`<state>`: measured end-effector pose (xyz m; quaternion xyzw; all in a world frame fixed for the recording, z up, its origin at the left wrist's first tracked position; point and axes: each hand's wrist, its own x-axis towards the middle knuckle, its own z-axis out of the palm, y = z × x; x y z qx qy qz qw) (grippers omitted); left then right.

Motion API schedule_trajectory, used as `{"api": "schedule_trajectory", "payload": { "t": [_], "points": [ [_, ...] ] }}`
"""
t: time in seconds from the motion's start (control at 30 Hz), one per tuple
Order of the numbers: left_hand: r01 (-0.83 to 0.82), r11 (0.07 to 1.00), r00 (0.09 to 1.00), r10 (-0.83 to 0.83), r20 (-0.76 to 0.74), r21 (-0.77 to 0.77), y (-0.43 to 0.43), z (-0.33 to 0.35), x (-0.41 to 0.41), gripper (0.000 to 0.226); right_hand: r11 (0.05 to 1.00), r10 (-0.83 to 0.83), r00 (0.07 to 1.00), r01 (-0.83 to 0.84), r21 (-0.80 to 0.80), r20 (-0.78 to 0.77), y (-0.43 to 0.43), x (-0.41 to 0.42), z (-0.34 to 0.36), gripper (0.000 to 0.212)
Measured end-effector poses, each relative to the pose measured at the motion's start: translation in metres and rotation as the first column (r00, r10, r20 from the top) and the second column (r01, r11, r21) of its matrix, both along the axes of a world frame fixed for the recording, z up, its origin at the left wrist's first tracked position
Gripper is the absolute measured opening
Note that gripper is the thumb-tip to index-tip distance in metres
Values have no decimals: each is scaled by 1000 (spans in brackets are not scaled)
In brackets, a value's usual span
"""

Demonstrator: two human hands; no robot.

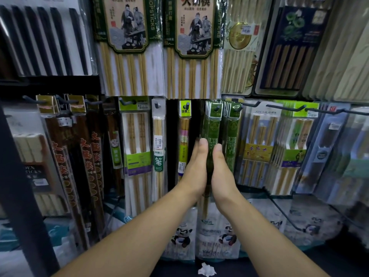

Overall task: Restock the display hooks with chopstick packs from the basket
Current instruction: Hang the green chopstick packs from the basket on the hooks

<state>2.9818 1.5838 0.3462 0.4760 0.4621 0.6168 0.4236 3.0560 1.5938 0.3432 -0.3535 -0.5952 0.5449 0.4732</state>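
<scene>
Right up against a shop display wall, crammed row over row with hanging packs on black wire hooks. Dim, kinda greenish light.

Squeezing a stack of green chopstick packs between the left hand and right hand: palms facing in, fingers straight and flat against the sides, not curled round anything. Hung on a hook just above the fingertips.

Just right of the right hand, a second green stack on its own hook, then pale JOY-HER packs further out. Just left of the left hand, a narrow yellow-topped pack, then a slim green-label pack. Way out left, dark red-lettered packs and a black upright post. Above the hands, two big bamboo sets with figures on the card. Below the wrists, panda-print packs; between the forearms, a crumpled white scrap. Out past the right forearm, a long black hook poking forward.
</scene>
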Motion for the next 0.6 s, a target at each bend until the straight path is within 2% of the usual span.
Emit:
{"api": "schedule_trajectory", "payload": {
  "t": [0.13, 0.37, 0.5, 0.6],
  "points": [
    [-74, 994, 996, 77, -39, 84, 2, 2, 0, 91, 999, 21, 999, -21, 30, -23, 6, -5, -3, 71],
    [-79, 994, 997, 79, 0, 69, 4, 3, 1, 72, 999, 35, 999, -34, 27, -31, 13, -5, -5, 66],
    [-59, 997, 998, 58, 33, 39, -6, 3, 0, 71, 999, 46, 998, -47, -6, -49, 6, 2, -8, 65],
    [-32, 999, 999, 32, 0, -4, -27, -1, -5, 66, 996, -2, 1000, -1, 92, 28, -14, 9, -14, 67]
  ]
}}
